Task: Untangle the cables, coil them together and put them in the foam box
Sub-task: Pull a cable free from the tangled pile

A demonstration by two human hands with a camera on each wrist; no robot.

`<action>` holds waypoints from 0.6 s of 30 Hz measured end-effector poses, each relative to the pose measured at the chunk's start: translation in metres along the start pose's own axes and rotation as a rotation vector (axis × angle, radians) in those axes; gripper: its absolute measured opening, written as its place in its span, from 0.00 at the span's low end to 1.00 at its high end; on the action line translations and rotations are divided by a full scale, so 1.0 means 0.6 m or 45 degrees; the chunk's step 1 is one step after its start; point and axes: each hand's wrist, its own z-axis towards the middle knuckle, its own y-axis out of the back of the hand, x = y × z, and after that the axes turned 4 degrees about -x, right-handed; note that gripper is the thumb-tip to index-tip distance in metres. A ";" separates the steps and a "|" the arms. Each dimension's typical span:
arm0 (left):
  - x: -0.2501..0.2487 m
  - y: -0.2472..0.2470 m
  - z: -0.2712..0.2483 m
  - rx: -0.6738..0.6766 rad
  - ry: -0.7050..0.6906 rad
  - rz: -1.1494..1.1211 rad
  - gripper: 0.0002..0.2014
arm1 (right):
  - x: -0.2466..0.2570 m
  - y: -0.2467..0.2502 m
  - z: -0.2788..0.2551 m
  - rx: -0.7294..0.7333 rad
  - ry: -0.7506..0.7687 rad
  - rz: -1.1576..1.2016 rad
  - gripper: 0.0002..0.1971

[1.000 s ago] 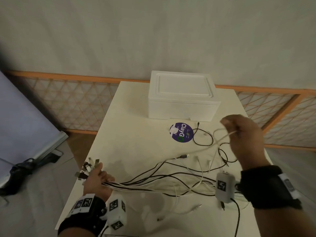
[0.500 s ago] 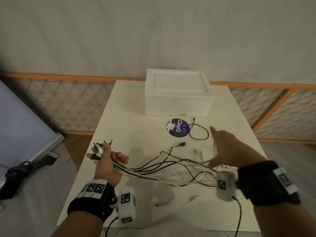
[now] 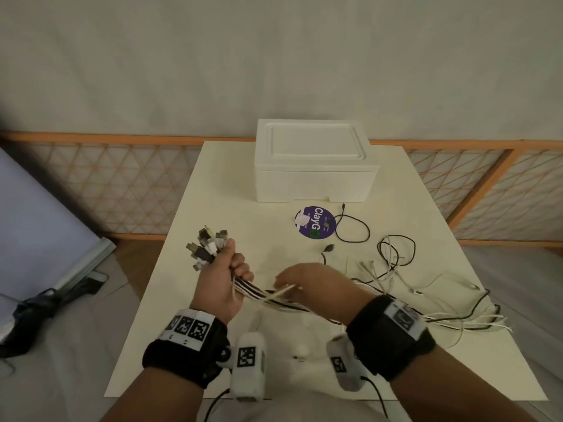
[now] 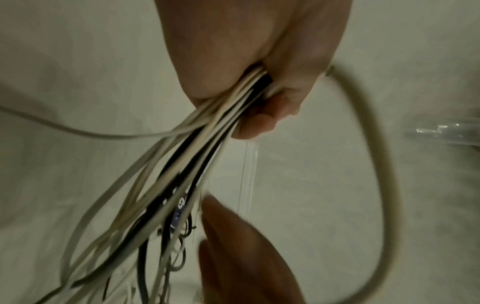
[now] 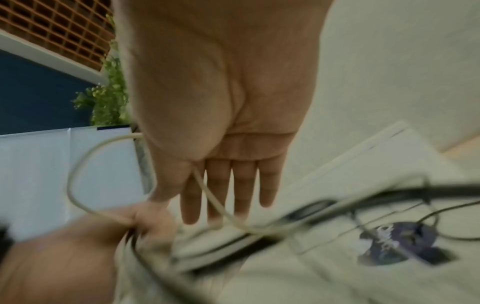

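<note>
My left hand (image 3: 221, 280) grips a bundle of black and white cables (image 3: 274, 300) just below their plug ends (image 3: 207, 246), raised over the table's left side; the closed fist shows in the left wrist view (image 4: 262, 67). The bundle trails right across the table to loose ends (image 3: 393, 263). My right hand (image 3: 313, 284) lies over the bundle close to the left hand. Its fingers (image 5: 244, 185) are straight, and one white cable (image 5: 207, 195) runs between two of them. The white foam box (image 3: 313, 166) stands at the table's far end with its lid on.
A round purple sticker (image 3: 315, 222) lies in front of the box, with a separate looped black cable (image 3: 355, 231) beside it. The white table (image 3: 213, 184) has a lattice railing (image 3: 106, 184) behind it. A dark object (image 3: 45, 303) lies on the floor to the left.
My left hand lifted the bundle's plug ends up and toward the table's middle. My right hand left the cables at the right and came in low to the bundle beside the left hand.
</note>
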 end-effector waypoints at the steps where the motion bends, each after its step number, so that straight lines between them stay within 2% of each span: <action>1: -0.002 0.012 0.004 -0.016 -0.001 0.003 0.14 | -0.009 0.015 -0.014 -0.132 -0.067 0.107 0.12; 4: 0.004 0.032 0.006 -0.028 0.039 -0.014 0.11 | -0.051 0.058 -0.046 -0.392 -0.331 0.387 0.07; 6: 0.014 0.031 0.003 -0.012 0.083 -0.040 0.11 | -0.079 0.078 -0.060 -0.471 -0.354 0.342 0.05; 8: 0.025 0.022 0.002 0.008 0.102 -0.073 0.11 | -0.097 0.086 -0.063 -0.462 -0.344 0.164 0.07; 12: 0.032 0.004 0.000 -0.069 0.082 -0.115 0.12 | -0.104 0.076 -0.056 -0.260 -0.400 -0.091 0.10; 15: 0.025 0.003 0.006 -0.081 0.061 -0.136 0.17 | -0.119 0.069 -0.060 -0.196 -0.486 -0.088 0.18; 18: 0.014 0.018 0.018 -0.220 0.040 -0.090 0.21 | -0.154 0.089 -0.076 -0.357 -0.675 -0.124 0.33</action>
